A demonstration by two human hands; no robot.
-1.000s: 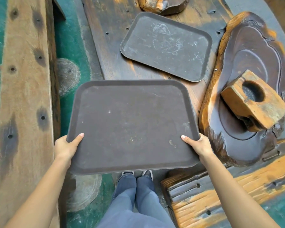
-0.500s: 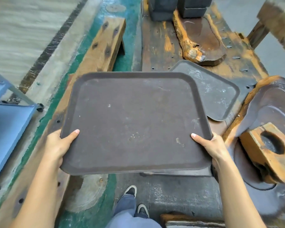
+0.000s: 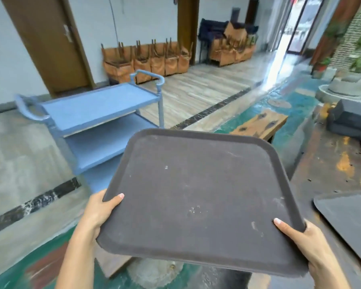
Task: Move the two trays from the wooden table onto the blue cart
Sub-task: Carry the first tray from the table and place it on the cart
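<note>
Plainly scuffed, round-cornered brown tray (image 3: 198, 197)

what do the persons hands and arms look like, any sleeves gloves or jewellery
Both forearms are bare to the frame edge, with no sleeves showing. The left hand and right hand wear no gloves, and no rings, watch or bracelets show. The visible thumbnails are short and unpainted.

No readable text, label, brand, number or sign shows anywhere in this view.
</note>
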